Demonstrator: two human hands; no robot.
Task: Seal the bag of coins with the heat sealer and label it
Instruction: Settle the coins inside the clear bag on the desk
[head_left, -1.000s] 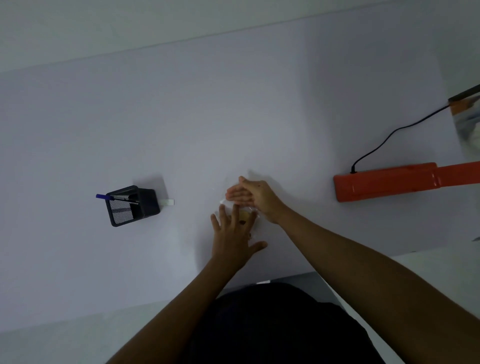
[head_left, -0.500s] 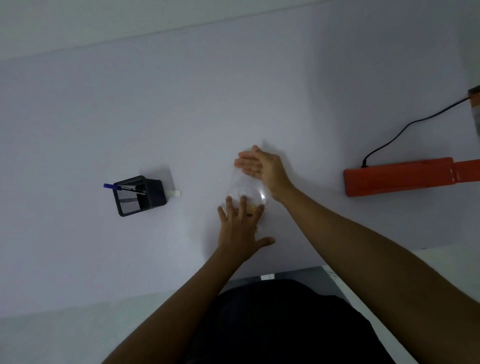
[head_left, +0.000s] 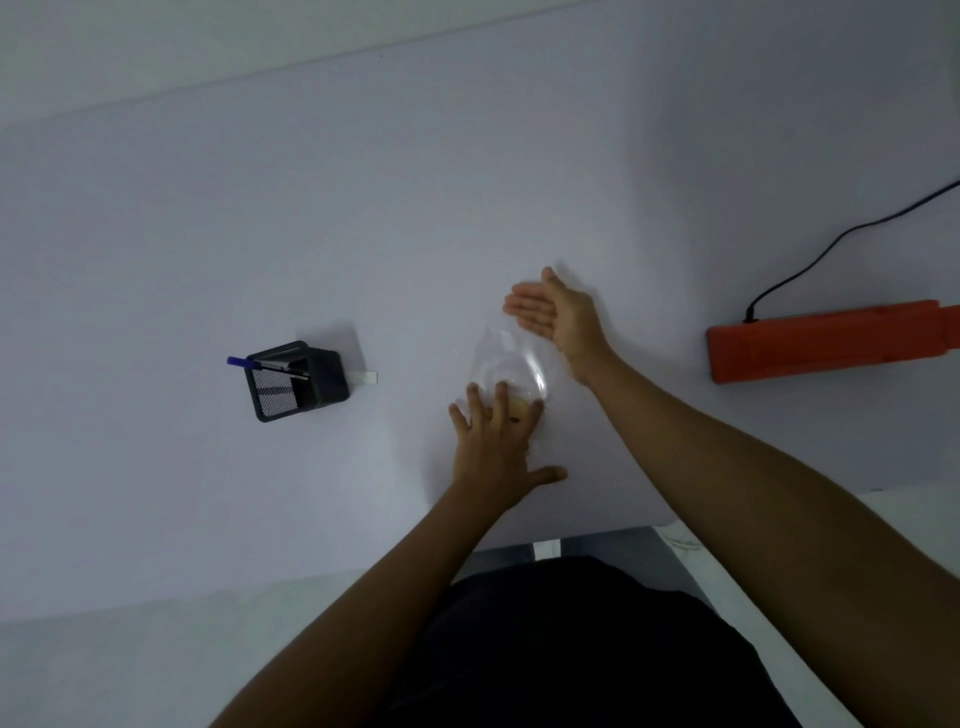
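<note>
A clear plastic bag (head_left: 506, 364) with yellowish coins (head_left: 519, 407) at its near end lies flat on the white table (head_left: 363, 208). My left hand (head_left: 496, 444) presses flat on the bag's near end, fingers spread over the coins. My right hand (head_left: 556, 312) lies with straight fingers at the bag's far end, on or just past its top edge. The orange heat sealer (head_left: 826, 345) lies to the right, apart from both hands. A small white label (head_left: 363, 378) rests beside the pen holder.
A black mesh pen holder (head_left: 296, 382) with a blue pen (head_left: 244, 362) stands to the left. The sealer's black cable (head_left: 841, 234) runs off to the right edge. The table's near edge passes just in front of my dark-clothed body.
My right hand has slid away from me along the bag, from beside the left hand to the bag's far end. The left hand stays pressed on the coins.
</note>
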